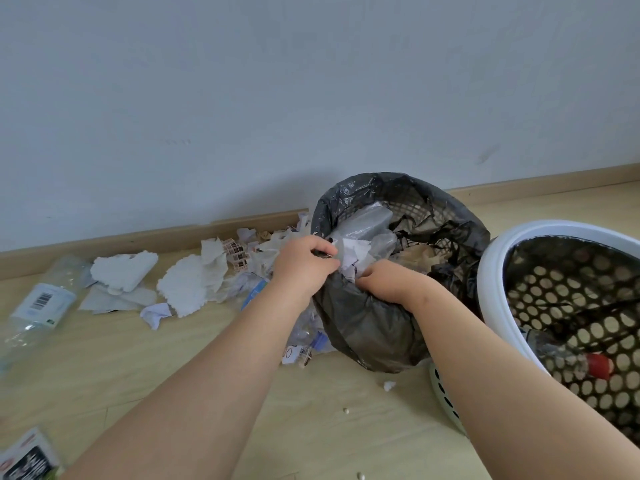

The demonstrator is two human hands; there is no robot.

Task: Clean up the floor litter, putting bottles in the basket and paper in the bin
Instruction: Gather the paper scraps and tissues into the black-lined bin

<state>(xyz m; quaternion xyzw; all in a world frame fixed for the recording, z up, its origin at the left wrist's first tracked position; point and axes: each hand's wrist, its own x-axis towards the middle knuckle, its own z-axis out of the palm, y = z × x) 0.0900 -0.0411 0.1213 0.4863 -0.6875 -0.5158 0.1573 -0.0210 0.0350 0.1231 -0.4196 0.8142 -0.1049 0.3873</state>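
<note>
A bin (367, 327) lined with a black plastic bag stands against the wall, with paper and clear plastic inside. My left hand (304, 263) is closed on the bag's near rim, beside crumpled white paper (353, 258). Over the same rim my right hand (388, 284) reaches, its fingers curled around that paper. At the right stands a white perforated basket (498, 285) holding a clear bottle with a red cap (597, 366). White paper scraps (188, 284) lie on the floor left of the bin. A clear bottle (43, 301) lies at far left.
The wooden floor runs to a skirting board (138, 239) under a pale wall. A blue-capped bottle (313, 339) lies beside the bin's base. A printed packet (27, 457) shows at the bottom left corner. Small crumbs (388, 385) dot the floor near my arms.
</note>
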